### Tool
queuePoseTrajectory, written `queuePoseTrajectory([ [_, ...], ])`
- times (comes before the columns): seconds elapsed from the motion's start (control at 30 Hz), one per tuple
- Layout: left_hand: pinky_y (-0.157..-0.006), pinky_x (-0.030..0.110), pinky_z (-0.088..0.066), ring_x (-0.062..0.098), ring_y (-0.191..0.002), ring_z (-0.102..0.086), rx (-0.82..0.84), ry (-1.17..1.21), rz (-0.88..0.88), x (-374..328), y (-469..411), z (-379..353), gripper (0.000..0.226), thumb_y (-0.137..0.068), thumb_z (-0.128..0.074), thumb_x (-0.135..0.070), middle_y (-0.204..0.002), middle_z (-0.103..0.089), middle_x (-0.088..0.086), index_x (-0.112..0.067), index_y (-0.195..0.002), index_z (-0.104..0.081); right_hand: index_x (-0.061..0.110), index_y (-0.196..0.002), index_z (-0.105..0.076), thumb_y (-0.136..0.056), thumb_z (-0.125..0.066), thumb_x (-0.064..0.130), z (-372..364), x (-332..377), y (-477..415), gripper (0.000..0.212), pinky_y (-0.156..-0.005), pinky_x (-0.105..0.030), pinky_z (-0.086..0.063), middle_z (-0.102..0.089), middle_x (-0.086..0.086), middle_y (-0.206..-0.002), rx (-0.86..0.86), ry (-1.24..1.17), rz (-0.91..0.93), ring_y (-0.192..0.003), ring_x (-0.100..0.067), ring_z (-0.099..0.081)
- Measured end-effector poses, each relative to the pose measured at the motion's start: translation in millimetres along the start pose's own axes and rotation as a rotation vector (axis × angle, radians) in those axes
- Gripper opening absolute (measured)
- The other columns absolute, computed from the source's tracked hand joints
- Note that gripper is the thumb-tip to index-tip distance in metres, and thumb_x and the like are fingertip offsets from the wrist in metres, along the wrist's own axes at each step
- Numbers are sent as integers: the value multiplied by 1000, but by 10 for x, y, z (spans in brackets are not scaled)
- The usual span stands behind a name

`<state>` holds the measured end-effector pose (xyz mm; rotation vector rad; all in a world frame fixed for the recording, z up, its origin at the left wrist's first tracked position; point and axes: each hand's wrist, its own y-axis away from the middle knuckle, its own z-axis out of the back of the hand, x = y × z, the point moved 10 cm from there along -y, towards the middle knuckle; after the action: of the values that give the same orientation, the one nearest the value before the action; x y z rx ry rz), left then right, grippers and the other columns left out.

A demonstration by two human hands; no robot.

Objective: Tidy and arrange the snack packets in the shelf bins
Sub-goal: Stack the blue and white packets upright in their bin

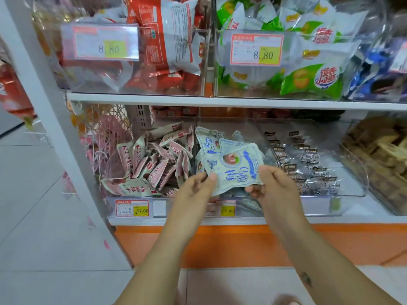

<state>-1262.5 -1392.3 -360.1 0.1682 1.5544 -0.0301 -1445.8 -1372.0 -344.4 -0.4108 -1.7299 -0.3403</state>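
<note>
Left hand and right hand both pinch one pale blue packet over its bin.

packets held before middle bin, between neighbouring bins

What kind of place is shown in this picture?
Probably a shop's snack aisle. Clear bins of wrapped packets stand on white shelves, and price tags marked 8.80 and 17.60 sit on their fronts.

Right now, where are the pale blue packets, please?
Head view, centre: the pale blue packets are held by left hand and right hand, right of the pink packets.
</note>
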Motion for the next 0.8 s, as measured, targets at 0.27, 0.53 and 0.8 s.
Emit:
queuePoseTrajectory([
  [0.27,-72,22,-54,6,-79,-66,377,-62,-17,-33,42,-362,20,-80,-66,-25,-91,-74,-6,-19,-98,-67,19,-78,-62,-95,-54,17,-157,408,37,19,-47,-25,-49,-68,0,-66,233,409,182,-52,-11,-59],
  [0.53,-72,26,-55,6,-83,-69,-218,72,-190,-168,-145,430,11,-90,-58,-34,-90,-73,-13,-29,-98,-64,19,-97,-66,-93,-58,18,-360,205,-460,9,-76,-16,-50,-65,11,-90,247,611,215,-81,-3,-61],
  [0.8,-67,30,-55,-3,-62,-64,-417,124,-198,-206,-318,786,8,-96,-47,-41,-76,-70,-25,-36,-96,-53,23,-134,-51,-85,-68,24,-1071,-111,-778,52,-106,-40,-34,-53,2,-135,351,1294,448,-126,-24,-42],
])
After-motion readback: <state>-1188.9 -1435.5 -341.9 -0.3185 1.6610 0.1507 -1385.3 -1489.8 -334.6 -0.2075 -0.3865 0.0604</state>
